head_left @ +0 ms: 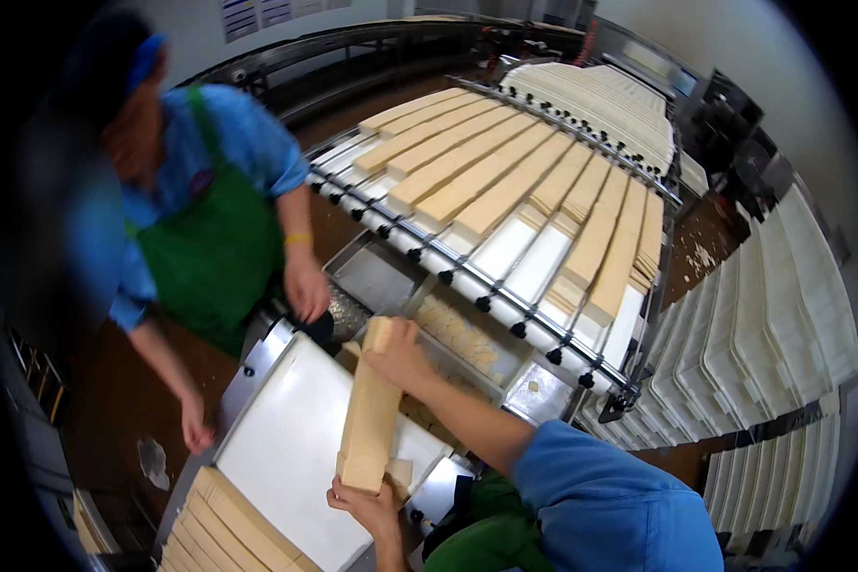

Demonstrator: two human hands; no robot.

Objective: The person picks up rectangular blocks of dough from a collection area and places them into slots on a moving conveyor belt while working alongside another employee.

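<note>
Both my hands are closed around a long stack of thin beige wafers (369,410), tilted over a white work surface (291,415). At its far end my right hand (400,355) grips the side, the arm reaching in from the right. My left hand (367,510) holds the near end from below, with the thumb along its side. Loose beige pieces (398,472) lie beside the stack's near end. More long stacks (229,524) rest side by side at the lower left.
A wide conveyor (505,253) carries rows of long beige stacks in front of me. Below its edge sits a tray of loose pieces (458,329). A person in a green apron (219,248) stands at the left. Nested white trays (763,324) rise at the right.
</note>
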